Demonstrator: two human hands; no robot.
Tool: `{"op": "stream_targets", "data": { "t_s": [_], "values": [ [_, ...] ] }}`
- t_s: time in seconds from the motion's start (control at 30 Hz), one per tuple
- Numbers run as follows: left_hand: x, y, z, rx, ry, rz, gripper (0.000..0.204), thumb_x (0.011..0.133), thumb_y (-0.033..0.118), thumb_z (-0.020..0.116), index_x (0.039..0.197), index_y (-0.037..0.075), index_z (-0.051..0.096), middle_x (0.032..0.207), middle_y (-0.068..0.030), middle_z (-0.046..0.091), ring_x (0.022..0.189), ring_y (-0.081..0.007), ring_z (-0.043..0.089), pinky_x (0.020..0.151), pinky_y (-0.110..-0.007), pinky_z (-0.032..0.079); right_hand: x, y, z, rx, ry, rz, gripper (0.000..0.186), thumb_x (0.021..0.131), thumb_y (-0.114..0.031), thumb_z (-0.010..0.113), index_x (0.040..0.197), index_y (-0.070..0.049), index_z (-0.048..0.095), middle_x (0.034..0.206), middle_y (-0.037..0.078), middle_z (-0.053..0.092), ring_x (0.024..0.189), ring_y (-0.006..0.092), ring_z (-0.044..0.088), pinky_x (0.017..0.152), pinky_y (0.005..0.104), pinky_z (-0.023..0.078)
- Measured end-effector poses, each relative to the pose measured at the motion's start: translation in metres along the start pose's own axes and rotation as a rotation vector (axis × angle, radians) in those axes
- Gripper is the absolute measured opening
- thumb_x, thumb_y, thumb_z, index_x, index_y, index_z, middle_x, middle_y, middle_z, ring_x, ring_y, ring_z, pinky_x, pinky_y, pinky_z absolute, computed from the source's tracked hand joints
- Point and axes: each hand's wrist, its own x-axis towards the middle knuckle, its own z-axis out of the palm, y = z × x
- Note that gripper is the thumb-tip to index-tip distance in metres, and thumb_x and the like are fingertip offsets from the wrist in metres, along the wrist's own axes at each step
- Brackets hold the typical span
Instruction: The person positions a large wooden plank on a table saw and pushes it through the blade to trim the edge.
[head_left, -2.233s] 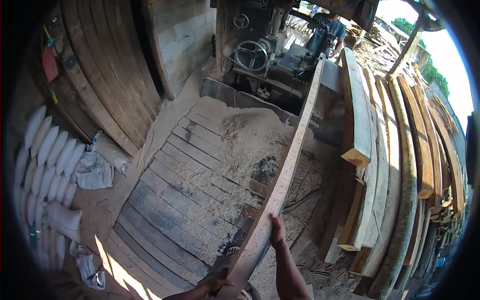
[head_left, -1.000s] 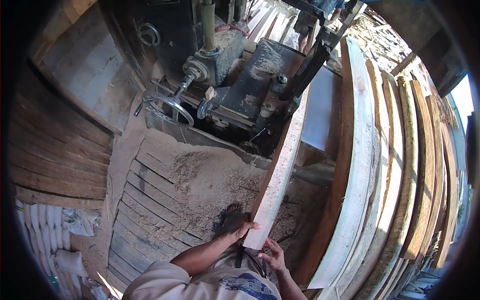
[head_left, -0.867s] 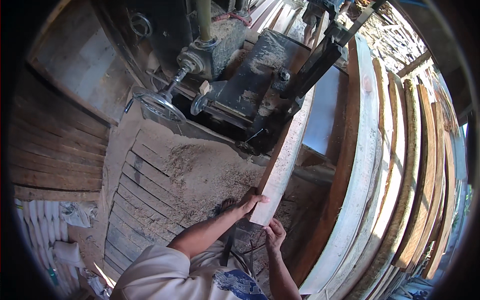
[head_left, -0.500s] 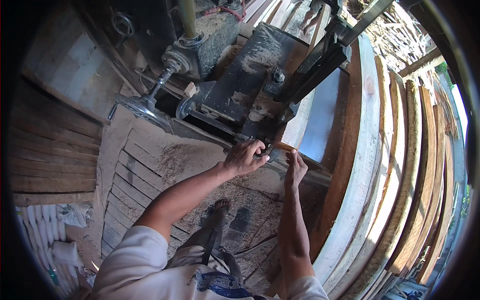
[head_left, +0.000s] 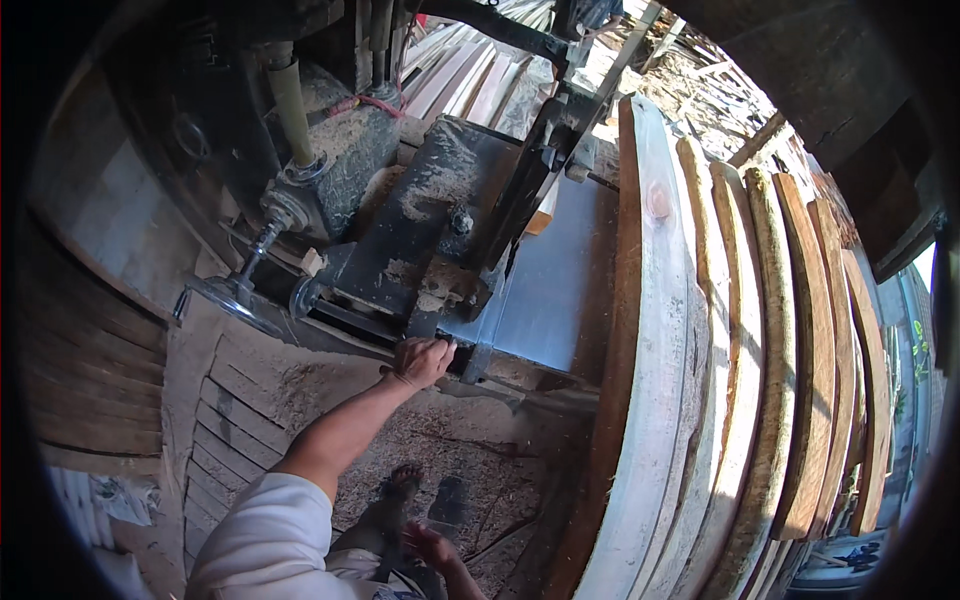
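Observation:
My left hand (head_left: 424, 362) is closed at the machine's front edge, on a dark part mostly hidden by my fingers. My right hand (head_left: 432, 548) hangs low by my legs, fingers loosely apart and holding nothing. In front of me stands the black sawing machine (head_left: 430, 200), dusted with sawdust, with a steel handwheel (head_left: 232, 305) at left. The blade, if in view, is too small to make out beside the smooth grey metal table (head_left: 540, 305). A wooden piece's cut end (head_left: 542, 215) shows behind the upright black guide.
Long beams and poles (head_left: 655, 380) lie stacked along my right. Dark planks (head_left: 100, 400) stand at left above white sacks (head_left: 80, 505). Sawdust covers the slatted floor (head_left: 230, 440). Loose timber (head_left: 470, 70) lies behind the machine, where another person (head_left: 598, 15) is partly visible at the top.
The beam I held has moved forward through the machine, away from my hands. My right hand has dropped back toward my body, and my left has moved down-left onto the front edge.

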Motion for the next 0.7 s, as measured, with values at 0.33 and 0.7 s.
{"op": "stream_targets", "data": {
  "t_s": [0.33,0.7],
  "values": [
    [-0.088,-0.03,0.041,-0.993,0.49,-1.381,0.03,0.077,0.03,0.061,0.1,0.011,0.061,0.103,-0.007,0.06,0.094,-0.0268,0.059,0.065,-0.05,0.053,-0.108,-0.203,-0.001,-0.604,0.887,-0.944,0.054,0.089,-0.041,0.067,0.119,0.003,0.063,0.107,0.011,0.069,0.097,0.017,0.064,0.085,0.0309,0.05],
    [-0.088,-0.05,0.045,-1.698,0.265,-1.68,0.063,0.059,0.039,0.055,0.115,0.01,0.057,0.115,-0.0192,0.059,0.111,-0.0422,0.053,0.098,-0.07,0.033,-0.093,-0.273,0.192,-1.353,0.997,-0.948,0.087,0.076,-0.033,0.072,0.141,0.003,0.027,0.117,0.031,0.058,0.11,0.0435,0.057,0.093,0.048,0.047]
  ]
}}
